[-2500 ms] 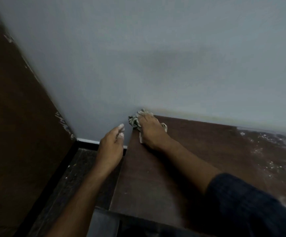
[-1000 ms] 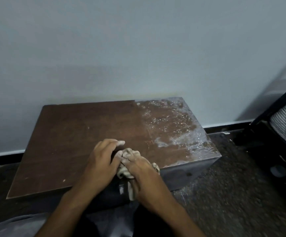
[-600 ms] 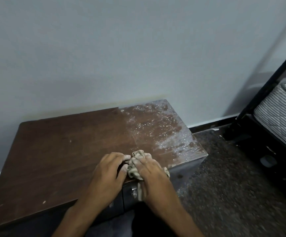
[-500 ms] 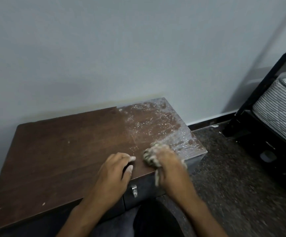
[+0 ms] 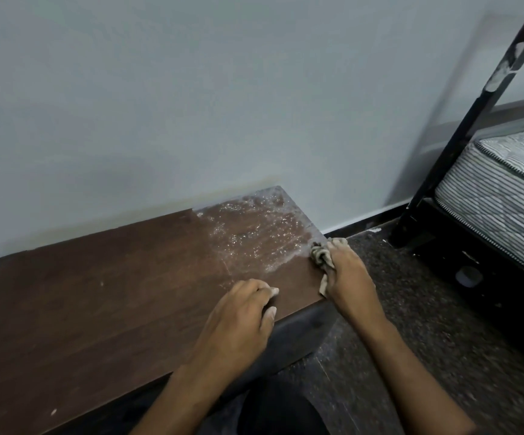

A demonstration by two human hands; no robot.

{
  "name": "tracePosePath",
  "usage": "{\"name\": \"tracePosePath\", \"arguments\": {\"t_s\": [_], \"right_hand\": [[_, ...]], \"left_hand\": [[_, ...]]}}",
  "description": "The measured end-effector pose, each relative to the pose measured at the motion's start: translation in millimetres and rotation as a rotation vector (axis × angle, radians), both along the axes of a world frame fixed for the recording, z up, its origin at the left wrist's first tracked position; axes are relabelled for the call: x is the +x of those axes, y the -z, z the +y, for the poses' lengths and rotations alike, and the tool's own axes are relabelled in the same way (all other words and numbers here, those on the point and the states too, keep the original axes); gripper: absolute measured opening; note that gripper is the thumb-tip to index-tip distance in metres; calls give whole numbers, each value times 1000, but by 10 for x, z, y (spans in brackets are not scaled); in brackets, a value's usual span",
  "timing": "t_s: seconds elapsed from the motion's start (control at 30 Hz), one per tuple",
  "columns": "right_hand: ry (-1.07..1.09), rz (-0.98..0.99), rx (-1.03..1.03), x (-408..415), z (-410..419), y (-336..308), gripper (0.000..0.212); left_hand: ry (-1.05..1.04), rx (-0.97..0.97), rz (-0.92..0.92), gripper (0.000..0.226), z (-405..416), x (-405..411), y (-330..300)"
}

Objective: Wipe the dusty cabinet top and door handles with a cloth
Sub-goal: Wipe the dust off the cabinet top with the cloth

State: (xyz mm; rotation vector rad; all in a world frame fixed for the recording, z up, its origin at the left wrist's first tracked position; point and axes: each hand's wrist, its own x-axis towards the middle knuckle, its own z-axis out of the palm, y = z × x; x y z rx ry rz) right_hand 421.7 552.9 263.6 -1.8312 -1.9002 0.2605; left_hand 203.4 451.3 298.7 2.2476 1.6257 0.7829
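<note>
right hand (image 5: 347, 271) with cloth (image 5: 319, 255) swept rightward to cabinet top's (image 5: 113, 277) right edge

Dim, flat indoor light falls across a pale wall (image 5: 223, 89), where a bed-frame post (image 5: 486, 98) throws a soft diagonal shadow; wide-angle distortion bends the frame's edges, and the dark floor (image 5: 427, 324) blurs toward the lower right.

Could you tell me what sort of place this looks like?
Probably a bedroom: a striped mattress on a dark bed frame stands beside the low wooden cabinet, against a plain wall.
</note>
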Motion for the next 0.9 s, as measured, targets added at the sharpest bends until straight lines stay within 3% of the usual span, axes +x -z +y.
{"name": "tracePosePath", "arguments": {"t_s": [0.13, 0.23, 0.4, 0.5, 0.6, 0.73, 0.9], "right_hand": [[-31, 24, 39, -227, -274, -70, 45], [-203, 69, 45, -243, -600, -4, 57], [-101, 11, 11, 30, 175, 11, 56], [-142, 11, -13, -8, 473, -79, 47], [-264, 0, 40, -113, 256, -108, 41], [-490, -3, 10, -68, -92, 102, 54], [-391, -39, 19, -22, 709, 71, 56]], "left_hand": [[16, 5, 34, 39, 134, 94, 10], [33, 3, 45, 40, 187, 151, 27], [57, -6, 63, 39, 211, 183, 43], [46, 10, 59, 39, 277, 193, 29], [16, 14, 70, 40, 403, 195, 2], [-4, 14, 76, 36, 553, 154, -10], [-11, 15, 106, 42, 681, 51, -28]]}}
